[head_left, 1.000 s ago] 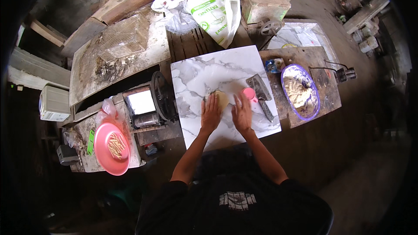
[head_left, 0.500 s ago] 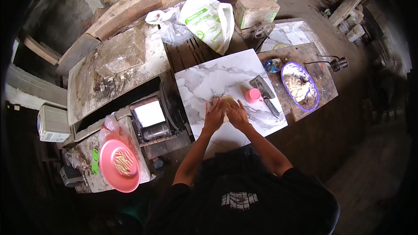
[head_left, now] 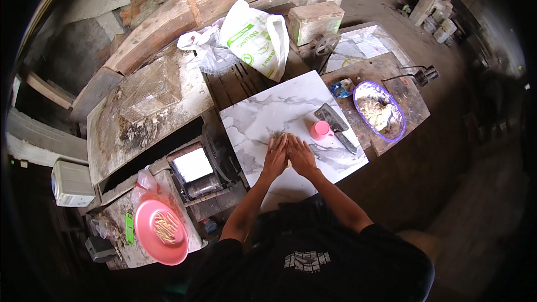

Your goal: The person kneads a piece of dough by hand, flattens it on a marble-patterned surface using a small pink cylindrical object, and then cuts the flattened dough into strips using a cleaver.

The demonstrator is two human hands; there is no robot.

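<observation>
Both hands, left hand (head_left: 276,155) and right hand (head_left: 301,155), lie flat, fingers extended, side by side on a dough piece (head_left: 287,146) almost fully covered beneath them; its long axis cannot be judged. Neither grips. Marble slab (head_left: 263,114) underneath; pink cup (head_left: 320,130) and cleaver (head_left: 334,124) right, dim wooden workshop around.

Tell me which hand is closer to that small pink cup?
Right. The right hand lies just lower left of the pink cup on the marble slab; the left hand is beyond it.
</observation>
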